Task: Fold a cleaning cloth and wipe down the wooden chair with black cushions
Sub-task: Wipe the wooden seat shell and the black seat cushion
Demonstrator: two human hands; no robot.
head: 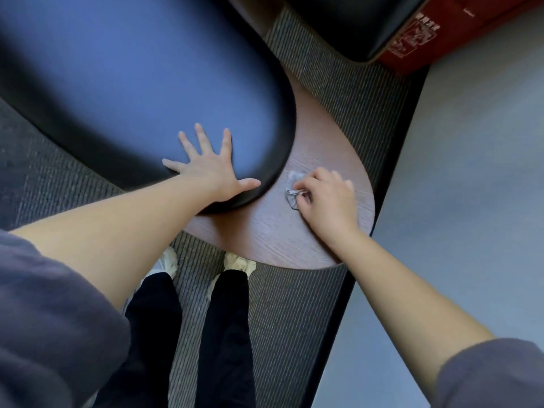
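A long black cushion (132, 83) lies on the chair's rounded brown wooden base (265, 231). My left hand (210, 169) rests flat on the cushion's near end, fingers spread. On the bare wood to the right of the cushion, my right hand (326, 198) grips a small crumpled grey cleaning cloth (294, 184) and holds it against the surface. Most of the cloth is hidden under the fingers.
A second black cushion (353, 25) sits at the top, with a red box (441, 33) beside it. Striped grey carpet (323, 83) surrounds the chair. A pale smooth floor (471, 172) fills the right side. My legs and pale shoes (238, 262) stand just below the wood.
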